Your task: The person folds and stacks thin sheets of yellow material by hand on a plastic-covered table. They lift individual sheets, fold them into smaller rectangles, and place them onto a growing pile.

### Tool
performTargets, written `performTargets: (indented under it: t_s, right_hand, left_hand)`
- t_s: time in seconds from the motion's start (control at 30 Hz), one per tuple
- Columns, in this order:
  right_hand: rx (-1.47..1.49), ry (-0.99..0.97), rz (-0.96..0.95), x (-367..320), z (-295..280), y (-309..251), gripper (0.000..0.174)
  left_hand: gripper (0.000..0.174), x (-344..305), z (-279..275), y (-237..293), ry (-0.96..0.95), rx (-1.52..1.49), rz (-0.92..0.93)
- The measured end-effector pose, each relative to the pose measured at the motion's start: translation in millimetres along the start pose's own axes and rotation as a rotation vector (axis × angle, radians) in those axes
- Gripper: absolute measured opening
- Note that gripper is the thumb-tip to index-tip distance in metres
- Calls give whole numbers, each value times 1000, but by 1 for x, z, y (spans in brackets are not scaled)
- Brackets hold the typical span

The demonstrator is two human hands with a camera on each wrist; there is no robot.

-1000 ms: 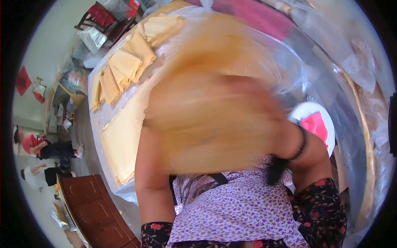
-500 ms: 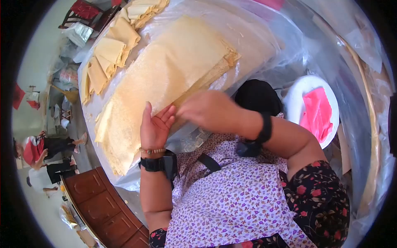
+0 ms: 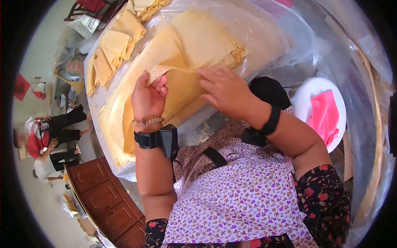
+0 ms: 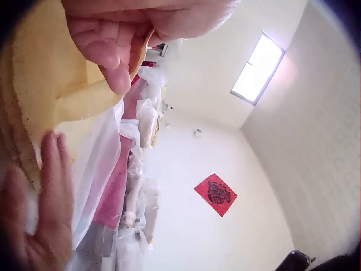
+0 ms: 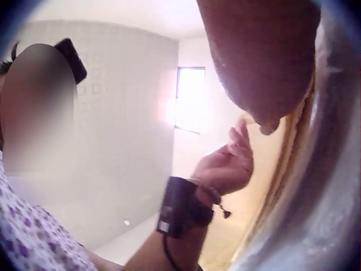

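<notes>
Rising off the stack (image 3: 186, 93), the top sheet (image 3: 163, 51), whose near edge lay flat half a second ago, now bows up beyond the fingertips; its separation seems under way. The left hand (image 3: 149, 101), palm up, pinches that edge; the right hand (image 3: 231, 91), palm down, touches it with nearly straight fingers, thumb apart.

Head view from above, facing down, close wrist views, tilted, hands (image 3: 149, 101) shared
</notes>
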State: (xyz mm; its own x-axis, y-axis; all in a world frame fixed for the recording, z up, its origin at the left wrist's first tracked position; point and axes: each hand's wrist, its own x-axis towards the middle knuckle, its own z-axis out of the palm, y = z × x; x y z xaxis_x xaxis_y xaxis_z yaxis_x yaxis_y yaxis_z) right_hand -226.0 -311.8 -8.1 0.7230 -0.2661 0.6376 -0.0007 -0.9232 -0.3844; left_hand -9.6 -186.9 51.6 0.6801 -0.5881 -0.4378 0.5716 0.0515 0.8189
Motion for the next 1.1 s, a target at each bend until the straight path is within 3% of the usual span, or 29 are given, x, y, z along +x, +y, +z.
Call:
performTargets:
  t_s: [0.07,0.17,0.2,0.33,0.4,0.43,0.53,0.63,0.73,0.83,0.93,1.03,1.1]
  right_hand:
    - [-32,-40,44,-6,10,5,27]
    - [53,-45,100,-9,6,1,28]
    - [67,-40,91,-9,3,1,29]
    - [-15,38,145,-5,6,10,25]
    - [-62,-16,181,0,-1,16,23]
    - [-87,-43,198,2,-4,19,23]
    - [-174,22,130,-2,2,24,22]
    - [-26,-11,185,-7,-2,26,23]
    - [-29,72,281,-16,-12,28,21]
    - [-2,86,310,-23,-22,30,19]
    - [-35,138,284,-26,-21,32,15]
    - [11,147,360,-25,-20,33,12]
    - [35,142,392,-26,-22,33,11]
  left_hand:
    - [46,4,1,-2,20,4,39]
    - [32,29,-23,5,-96,-132,1]
    - [31,30,-25,6,-56,-131,10]
    - [29,10,-21,1,-2,-98,65]
    - [32,-9,-18,-9,-12,-29,93]
    - [35,-14,-24,-8,-188,46,-42]
    - [36,-60,16,-28,-360,692,-86]
    - [39,-60,57,-48,-385,1536,1084]
    - [38,-28,82,-56,-212,1819,1331]
    - [31,-2,92,-70,-240,1995,1146]
    - [25,8,105,-75,-236,2051,1102]
    - [19,13,123,-80,-406,1814,1092]
    - [16,22,130,-81,-376,1851,1107]
